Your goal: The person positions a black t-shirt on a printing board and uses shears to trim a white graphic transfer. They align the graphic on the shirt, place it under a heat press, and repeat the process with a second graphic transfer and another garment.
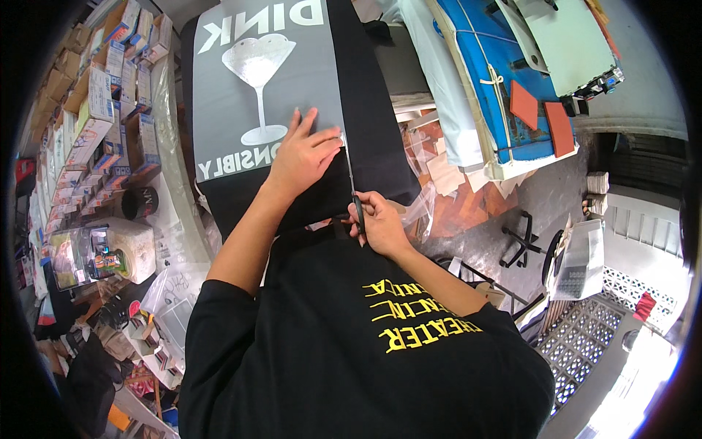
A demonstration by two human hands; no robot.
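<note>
The right grip (383,228) clasps scissors (358,211); the left grip (298,162) splays over the grey sheet (311,73). Probably light, flexible and slippery, it suits holding near its edge.

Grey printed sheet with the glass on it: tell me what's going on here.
A person in a black shirt is working with both hands at a grey sheet lying on black material. The right hand holds scissors by their black handle, blades pointing away from the body along the sheet's right edge. The left hand is over the sheet, fingers by that edge near the blade tips. Whether the blades are cutting cannot be told.
</note>
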